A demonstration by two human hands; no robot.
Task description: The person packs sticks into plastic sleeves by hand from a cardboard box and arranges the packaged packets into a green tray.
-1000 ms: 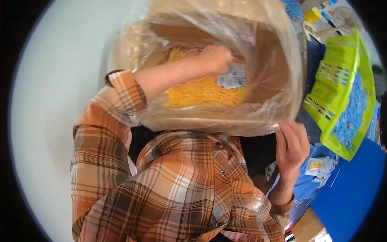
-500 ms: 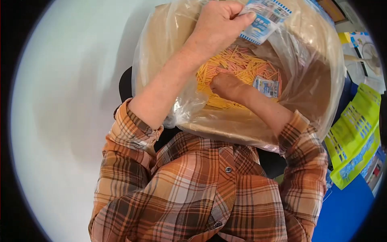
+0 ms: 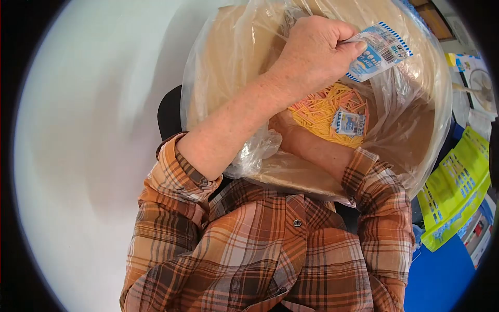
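Note:
My left hand (image 3: 322,49) is closed on the edge of a small blue-and-white printed packet (image 3: 382,52), pinched between thumb and fingers above an open cardboard box. The packet has striped ends and a barcode. Down inside the box, my right hand (image 3: 285,125) is at the left side of a heap of thin yellow and pink sticks (image 3: 319,112). My left forearm crosses over it and hides its fingers, so whether it holds anything does not show. A second similar packet (image 3: 351,123) lies on the sticks, to the right of my right hand.
The cardboard box (image 3: 228,41) is lined with a clear plastic bag (image 3: 208,78) that folds over its rim and bunches up near my left forearm. Lime-green printed packaging (image 3: 452,192) lies at the right over a blue surface (image 3: 442,275). A white fan (image 3: 479,80) stands farther back.
My left hand has moved right and a little down with the packet. My right hand has shifted left and down in the box, behind the left forearm. The view has tilted slightly.

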